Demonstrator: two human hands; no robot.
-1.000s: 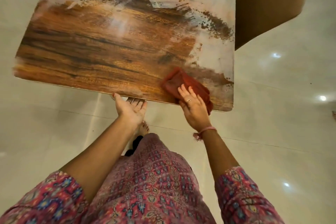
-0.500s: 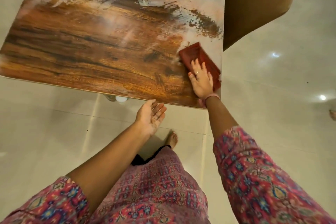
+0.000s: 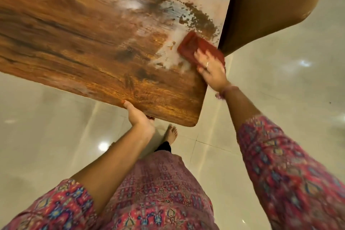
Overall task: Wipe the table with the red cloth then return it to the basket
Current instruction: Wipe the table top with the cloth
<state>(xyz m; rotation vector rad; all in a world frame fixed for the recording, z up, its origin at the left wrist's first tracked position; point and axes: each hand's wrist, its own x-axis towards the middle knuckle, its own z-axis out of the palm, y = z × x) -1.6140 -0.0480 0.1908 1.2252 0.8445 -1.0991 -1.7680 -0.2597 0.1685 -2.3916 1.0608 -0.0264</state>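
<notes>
A single wide-angle camera sat on the person's head and looked steeply down and forward. The person's patterned clothing and both forearms filled the near lower part of the view, the table (image 3: 97, 46) stretched across the far upper left, and glossy floor tiles (image 3: 280, 84) spread to the right.

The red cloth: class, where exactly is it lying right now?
In the head view, the red cloth lies flat on the table near its right edge, under the right hand's fingers.
</notes>
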